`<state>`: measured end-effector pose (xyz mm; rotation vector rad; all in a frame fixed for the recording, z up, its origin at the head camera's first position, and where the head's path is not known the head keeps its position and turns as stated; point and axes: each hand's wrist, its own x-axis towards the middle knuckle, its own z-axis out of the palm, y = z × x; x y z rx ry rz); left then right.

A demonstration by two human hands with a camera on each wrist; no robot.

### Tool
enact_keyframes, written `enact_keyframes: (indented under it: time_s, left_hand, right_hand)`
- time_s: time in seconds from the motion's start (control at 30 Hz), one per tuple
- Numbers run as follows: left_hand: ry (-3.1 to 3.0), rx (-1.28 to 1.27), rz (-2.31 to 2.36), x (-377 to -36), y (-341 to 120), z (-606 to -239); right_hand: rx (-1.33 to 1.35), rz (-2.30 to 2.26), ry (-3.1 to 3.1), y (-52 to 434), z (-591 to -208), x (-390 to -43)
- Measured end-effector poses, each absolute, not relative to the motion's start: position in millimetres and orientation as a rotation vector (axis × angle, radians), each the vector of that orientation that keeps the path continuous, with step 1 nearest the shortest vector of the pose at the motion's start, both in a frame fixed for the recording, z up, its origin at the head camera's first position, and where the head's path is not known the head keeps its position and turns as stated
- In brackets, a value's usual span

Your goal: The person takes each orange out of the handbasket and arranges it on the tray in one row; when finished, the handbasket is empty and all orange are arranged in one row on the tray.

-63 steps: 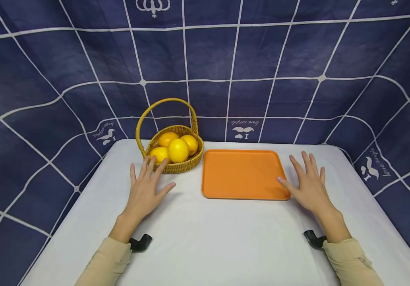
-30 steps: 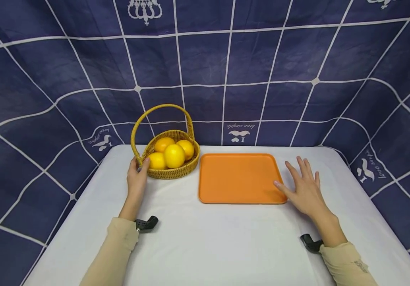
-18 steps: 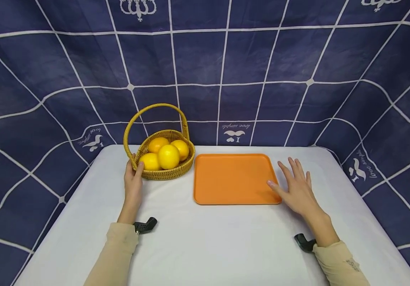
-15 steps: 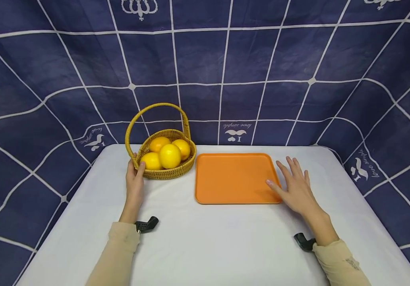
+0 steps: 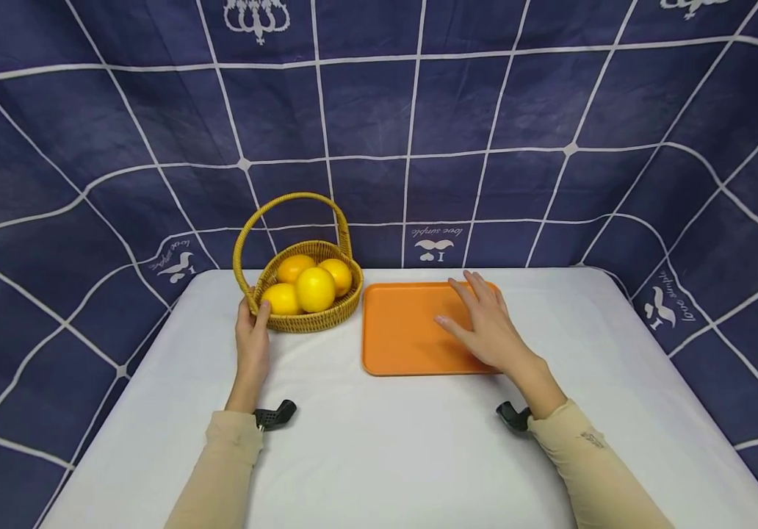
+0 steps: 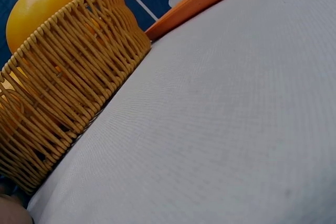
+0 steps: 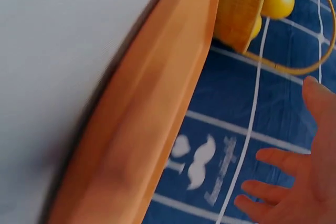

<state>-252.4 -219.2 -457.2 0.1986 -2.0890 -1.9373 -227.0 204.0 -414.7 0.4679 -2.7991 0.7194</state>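
The basket (image 5: 306, 294) stands at the table's (image 5: 385, 455) back left, its handle arching over the fruit (image 5: 315, 288). The left hand (image 5: 251, 339) blocks its left side. The tray (image 5: 399, 330) lies just right of it, a narrow gap between; the right hand (image 5: 485, 327) is over the tray's right half. The table's near half is open.

The woven wicker basket (image 5: 309, 305) stands upright at the table's back left, hoop handle arched overhead, four yellow-orange citrus fruits (image 5: 315, 288) heaped inside. Just to its right, the flat orange tray (image 5: 400, 332) lies level, rounded corners, nothing resting in it.
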Motion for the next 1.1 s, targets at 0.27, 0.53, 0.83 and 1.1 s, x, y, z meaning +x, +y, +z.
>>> enact_keyframes:
  time_s: [0.27,0.53,0.83,1.1]
  left_hand:
    - [-2.098,0.219,-1.930,-253,-218,-460]
    - [-2.090,0.234,-1.899,-256,-218,-456]
    - [-2.104,0.225,-1.893,-254,-218,-459]
    - [-2.095,0.229,-1.911,-251,-218,-458]
  right_hand:
    - [0.582,0.709,-2.837,144,-392,-251]
    - [0.747,0.782,-2.844,76,-370,-274]
    - [0.835,0.801,-2.808,20,-369,-286]
    - [0.780,0.839,-2.819,-11,-380,-291]
